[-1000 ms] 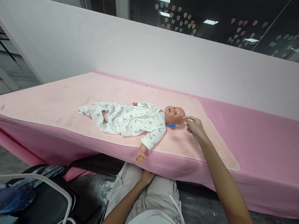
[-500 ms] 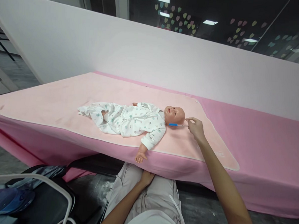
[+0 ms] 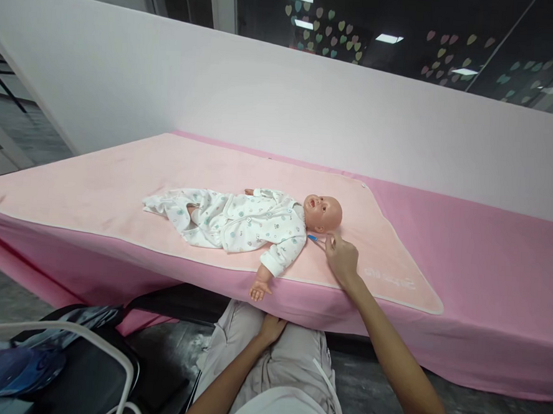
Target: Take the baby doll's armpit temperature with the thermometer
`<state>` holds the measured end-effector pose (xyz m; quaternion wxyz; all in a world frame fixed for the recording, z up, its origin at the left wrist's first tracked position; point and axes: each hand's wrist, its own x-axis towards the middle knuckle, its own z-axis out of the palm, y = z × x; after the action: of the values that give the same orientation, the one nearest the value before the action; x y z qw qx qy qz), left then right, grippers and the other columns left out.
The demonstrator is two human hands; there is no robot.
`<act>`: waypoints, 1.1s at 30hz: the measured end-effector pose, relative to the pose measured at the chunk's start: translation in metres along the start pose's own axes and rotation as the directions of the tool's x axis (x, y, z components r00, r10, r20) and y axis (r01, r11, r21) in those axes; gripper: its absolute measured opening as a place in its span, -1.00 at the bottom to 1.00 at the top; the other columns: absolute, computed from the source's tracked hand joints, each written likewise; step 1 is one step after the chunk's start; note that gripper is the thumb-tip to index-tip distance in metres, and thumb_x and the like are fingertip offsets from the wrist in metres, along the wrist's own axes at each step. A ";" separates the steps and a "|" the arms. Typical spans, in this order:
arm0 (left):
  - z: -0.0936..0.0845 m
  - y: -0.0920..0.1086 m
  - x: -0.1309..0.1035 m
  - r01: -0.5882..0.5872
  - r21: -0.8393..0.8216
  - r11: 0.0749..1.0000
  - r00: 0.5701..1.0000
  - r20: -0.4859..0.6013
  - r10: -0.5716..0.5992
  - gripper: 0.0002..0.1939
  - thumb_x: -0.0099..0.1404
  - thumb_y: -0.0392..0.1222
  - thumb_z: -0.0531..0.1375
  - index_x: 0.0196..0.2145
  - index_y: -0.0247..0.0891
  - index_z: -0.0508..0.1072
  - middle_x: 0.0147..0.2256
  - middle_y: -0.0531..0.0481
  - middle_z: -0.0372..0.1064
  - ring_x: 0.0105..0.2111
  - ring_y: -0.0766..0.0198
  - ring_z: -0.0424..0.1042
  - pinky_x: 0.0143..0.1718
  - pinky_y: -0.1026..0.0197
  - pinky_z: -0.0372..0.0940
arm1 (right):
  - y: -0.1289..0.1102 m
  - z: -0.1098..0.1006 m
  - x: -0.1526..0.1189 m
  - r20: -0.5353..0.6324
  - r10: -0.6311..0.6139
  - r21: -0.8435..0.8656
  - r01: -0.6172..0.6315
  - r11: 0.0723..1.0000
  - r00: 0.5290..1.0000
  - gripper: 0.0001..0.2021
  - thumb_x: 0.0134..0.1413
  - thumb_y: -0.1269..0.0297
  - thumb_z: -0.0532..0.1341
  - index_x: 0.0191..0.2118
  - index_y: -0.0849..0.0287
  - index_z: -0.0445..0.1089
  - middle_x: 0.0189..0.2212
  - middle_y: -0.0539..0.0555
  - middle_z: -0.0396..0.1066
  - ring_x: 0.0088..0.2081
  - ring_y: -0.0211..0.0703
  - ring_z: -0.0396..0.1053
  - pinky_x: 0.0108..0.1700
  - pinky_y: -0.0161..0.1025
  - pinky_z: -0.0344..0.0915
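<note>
Presently, my right grip pinches the blue-ended stick beside the doll's head; my left grip rests on my lap, its opening not discernible.

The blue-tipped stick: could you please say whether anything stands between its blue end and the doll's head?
Nothing visible does: the right hand holds the stick, and only peach mat shows between its blue end and the doll's head.
</note>
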<state>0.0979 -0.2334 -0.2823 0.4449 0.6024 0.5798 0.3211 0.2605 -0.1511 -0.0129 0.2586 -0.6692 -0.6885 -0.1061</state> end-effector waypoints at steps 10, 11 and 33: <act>0.000 0.001 0.000 -0.002 -0.038 0.999 1.000 -0.006 0.001 -0.61 0.11 -0.27 0.09 -0.09 -0.31 0.46 0.01 -0.15 0.35 0.09 0.06 0.25 0.15 0.01 0.07 | -0.020 -0.017 0.037 0.026 -0.097 0.227 0.089 0.970 0.995 -0.80 0.12 0.22 0.10 -0.45 0.18 0.33 -0.49 0.06 0.38 -0.46 -0.22 0.25 -0.44 -0.31 0.00; 0.000 0.001 -0.001 -0.006 -0.046 0.999 1.000 -0.005 0.005 -0.60 0.11 -0.28 0.09 -0.08 -0.31 0.46 0.02 -0.15 0.34 0.10 0.06 0.24 0.15 0.00 0.07 | -0.021 -0.016 0.038 0.023 -0.087 0.235 0.079 0.969 0.996 -0.78 0.11 0.20 0.11 -0.49 0.17 0.30 -0.53 0.04 0.35 -0.48 -0.23 0.22 -0.45 -0.31 0.00; 0.009 -0.016 0.003 -0.031 -0.064 0.997 0.999 -0.038 0.029 -0.39 0.10 -0.24 0.15 0.13 -0.37 0.24 0.19 -0.22 0.08 0.23 0.00 -0.01 0.23 0.04 -0.13 | -0.010 0.004 -0.015 0.105 -0.269 0.079 0.262 0.962 0.957 -0.59 0.29 0.25 -0.17 -0.17 0.21 0.42 -0.46 0.16 0.41 -0.41 -0.18 0.31 -0.37 -0.29 0.08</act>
<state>0.1004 -0.2329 -0.3007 0.4483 0.5901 0.5683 0.3575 0.2490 -0.1632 -0.0220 0.2235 -0.5671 -0.7888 -0.0788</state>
